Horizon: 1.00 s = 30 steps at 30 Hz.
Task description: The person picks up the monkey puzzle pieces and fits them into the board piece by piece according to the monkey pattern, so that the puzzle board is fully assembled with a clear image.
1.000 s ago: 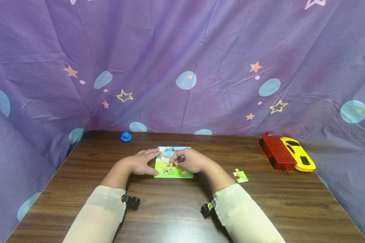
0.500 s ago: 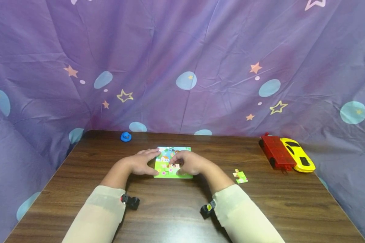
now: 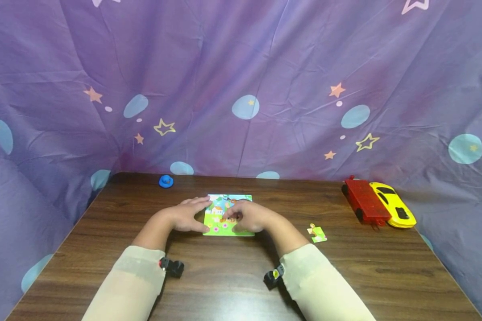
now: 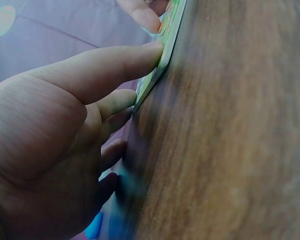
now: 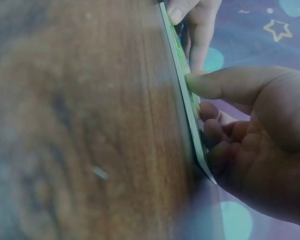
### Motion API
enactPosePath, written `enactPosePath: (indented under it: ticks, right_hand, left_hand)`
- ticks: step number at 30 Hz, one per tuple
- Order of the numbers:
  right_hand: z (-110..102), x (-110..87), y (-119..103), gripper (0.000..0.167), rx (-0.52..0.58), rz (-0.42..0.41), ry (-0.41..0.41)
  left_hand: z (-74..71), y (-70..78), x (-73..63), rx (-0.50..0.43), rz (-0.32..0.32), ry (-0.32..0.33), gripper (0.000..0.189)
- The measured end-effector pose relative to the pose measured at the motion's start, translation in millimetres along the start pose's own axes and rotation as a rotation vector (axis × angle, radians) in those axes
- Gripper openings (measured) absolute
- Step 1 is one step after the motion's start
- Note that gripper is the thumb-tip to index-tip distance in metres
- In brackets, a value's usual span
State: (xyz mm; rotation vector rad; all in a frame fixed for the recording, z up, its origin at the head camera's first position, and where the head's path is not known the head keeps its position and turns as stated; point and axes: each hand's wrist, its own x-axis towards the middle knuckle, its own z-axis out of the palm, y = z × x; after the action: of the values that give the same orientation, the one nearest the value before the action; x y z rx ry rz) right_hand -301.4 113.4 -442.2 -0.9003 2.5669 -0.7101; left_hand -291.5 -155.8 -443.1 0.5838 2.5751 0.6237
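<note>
A square picture puzzle [image 3: 221, 231], printed with a house, grass and flowers, lies on the wooden table. My left hand [image 3: 184, 217] steadies its left side, thumb at the near corner and straight fingertips at the far one. Over the right half, my right hand [image 3: 255, 216] touches the picture with thumb and forefinger spread apart. In the right wrist view the thumb [image 5: 225, 84] presses the near edge of the puzzle, and the other fingers bend in over it. Part of the picture is hidden under this hand. To the right lies a loose puzzle piece [image 3: 318, 234], green with a brown figure.
At the table's back right a red toy trailer [image 3: 365, 200] stands beside a yellow toy car [image 3: 394, 206]. A small blue toy [image 3: 166, 181] sits at the back left. Behind the table hangs a purple curtain [image 3: 241, 67] with stars.
My right hand has lowered a pinched puzzle piece onto the picture, and its thumb and forefinger have spread apart. The piece now lies flush. My left hand stays in place.
</note>
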Motion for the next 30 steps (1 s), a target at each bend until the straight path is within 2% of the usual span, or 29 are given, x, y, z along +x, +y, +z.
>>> enactPosePath:
  ticks: [9,17,19,23,26,30]
  right_hand:
    - [0,-3.0,1,0.046,-0.046,-0.036,-0.007]
    - [-1,-3.3,1,0.043,-0.043,-0.01,-0.013]
    - [-2,-2.9,2,0.042,-0.024,-0.014,-0.019]
    - [-10,-5.6,7,0.036,0.101,-0.014,-0.015]
    - [-18,-10.9,12,0.035,0.169,-0.014,0.014]
    - [-27,-20.1,22,0.039,0.202,-0.003,0.055]
  left_hand:
    - [0.6,-0.1,0.6,0.008,0.005,0.0,0.098]
    - [-1.1,1.8,-0.2,0.011,0.005,-0.007,0.097]
    - [-1.2,1.6,0.0,0.013,0.008,-0.006,0.097]
    - [-1.6,1.3,0.6,0.017,0.008,0.0,0.098]
    - [-1.7,1.4,0.3,0.021,0.011,0.004,0.098]
    - [-0.5,0.5,0.1,0.029,0.017,0.005,0.097]
